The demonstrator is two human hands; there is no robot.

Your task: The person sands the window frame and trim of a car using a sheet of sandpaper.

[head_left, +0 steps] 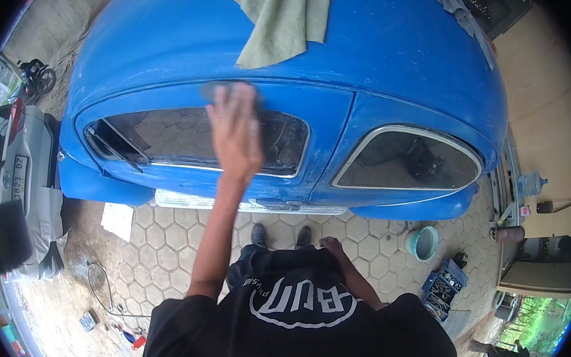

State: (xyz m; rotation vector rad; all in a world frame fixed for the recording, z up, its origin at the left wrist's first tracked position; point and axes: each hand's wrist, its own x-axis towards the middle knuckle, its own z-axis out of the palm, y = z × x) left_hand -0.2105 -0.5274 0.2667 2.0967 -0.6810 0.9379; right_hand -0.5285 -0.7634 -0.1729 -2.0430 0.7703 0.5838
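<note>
A grey pad (209, 90) is held under the outstretched fingers of the left hand (236, 132), which are set close together over it and pressed to the blue car (154, 48), at the upper door frame just above the door window (174, 130); hand and pad are blurred, so the thumb's grip cannot be made out; the right hand (331, 244) is lowered beside the body, its fingers seemingly curled, and whether anything is held in it cannot be told; a greenish cloth (283, 17) is draped over the roof, its lower end hanging near the pad; farther right, the rear side window (418, 161) is framed in bright trim; below, a running board (180, 199) is seen along the car's side, above hexagonal paving (184, 253); on the ground to the right, a pale bucket (412, 242) is placed near a blue toolbox (445, 287) filled with tools; to the left, a white sheet (117, 220) is laid near a silver car (35, 144)
</note>
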